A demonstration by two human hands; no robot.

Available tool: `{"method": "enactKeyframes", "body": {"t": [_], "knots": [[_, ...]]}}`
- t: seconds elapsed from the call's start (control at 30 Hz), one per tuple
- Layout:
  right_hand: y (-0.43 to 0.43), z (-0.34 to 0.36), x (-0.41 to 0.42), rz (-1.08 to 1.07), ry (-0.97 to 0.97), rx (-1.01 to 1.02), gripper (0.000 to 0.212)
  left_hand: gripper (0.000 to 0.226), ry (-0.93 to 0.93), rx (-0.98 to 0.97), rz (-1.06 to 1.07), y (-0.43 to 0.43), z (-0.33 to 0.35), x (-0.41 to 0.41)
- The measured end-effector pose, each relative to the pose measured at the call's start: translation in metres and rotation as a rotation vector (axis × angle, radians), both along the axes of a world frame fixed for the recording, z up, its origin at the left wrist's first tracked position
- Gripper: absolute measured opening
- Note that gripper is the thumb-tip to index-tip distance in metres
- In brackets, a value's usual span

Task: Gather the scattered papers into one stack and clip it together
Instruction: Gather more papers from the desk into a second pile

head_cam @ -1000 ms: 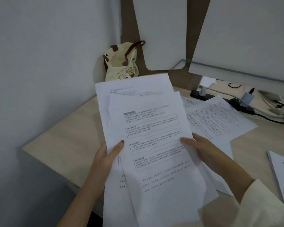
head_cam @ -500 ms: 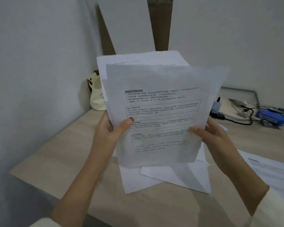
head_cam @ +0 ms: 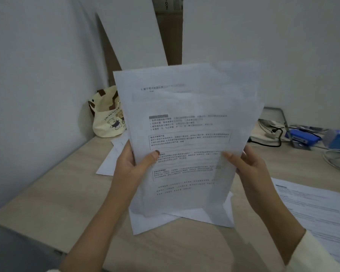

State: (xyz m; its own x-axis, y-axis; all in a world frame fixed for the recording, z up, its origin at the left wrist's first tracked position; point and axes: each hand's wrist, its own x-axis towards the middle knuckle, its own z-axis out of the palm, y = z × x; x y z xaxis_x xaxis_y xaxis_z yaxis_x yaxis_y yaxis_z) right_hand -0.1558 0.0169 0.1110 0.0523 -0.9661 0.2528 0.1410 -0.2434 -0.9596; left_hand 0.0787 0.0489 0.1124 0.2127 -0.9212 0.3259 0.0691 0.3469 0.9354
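**While the left grip (head_cam: 130,165) and right grip (head_cam: 249,167) hold papers (head_cam: 188,138), other sheets (head_cam: 204,217) lie loose**

Over the desk (head_cam: 47,203), the papers are held upright and unevenly fanned. The left grip pinches their left edge, thumb on the printed front. The right grip pinches the right edge likewise. Below them the sheets lie overlapped on the desk, another sheet (head_cam: 108,163) lies behind the left grip, and a printed page (head_cam: 312,209) lies well to the right. A cloth bag (head_cam: 106,120) sits in the corner.
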Motion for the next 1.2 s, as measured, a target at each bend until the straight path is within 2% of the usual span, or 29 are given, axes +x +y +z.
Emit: {"method": "enactKeyframes", "body": {"t": [0.1,0.17,0.27,0.4,0.53,0.7,0.87,1.07,1.2], "knots": [[0.002,-0.011,-0.002,0.048,0.093,0.059,0.036,0.036,-0.027,0.037,0.004,-0.001,-0.017,0.002],[0.006,-0.025,-0.001,0.053,0.149,0.121,0.033,0.037,-0.046,0.097,-0.002,0.001,-0.032,0.001],[0.01,-0.031,0.001,0.019,0.149,0.146,0.022,0.039,-0.069,0.128,-0.004,0.0,-0.039,-0.002],[0.009,-0.026,-0.002,-0.012,0.121,0.121,0.025,0.032,-0.077,0.114,0.034,-0.003,-0.033,-0.004],[0.017,-0.042,-0.002,0.022,0.171,0.254,0.022,0.039,-0.104,0.18,0.036,0.006,-0.041,-0.019],[0.021,-0.03,-0.031,-0.169,0.256,0.241,0.02,0.029,-0.109,0.151,0.083,0.001,-0.028,-0.054],[0.043,-0.022,-0.098,-0.368,0.351,0.308,0.015,0.015,-0.107,0.294,-0.101,-0.008,-0.033,-0.113],[0.081,-0.045,-0.184,-0.589,0.381,0.447,0.01,0.02,-0.209,0.448,-0.379,-0.01,-0.057,-0.201],[0.096,-0.065,-0.225,-0.686,0.459,0.514,0.013,0.02,-0.334,0.469,-0.443,-0.009,-0.077,-0.248]]}}
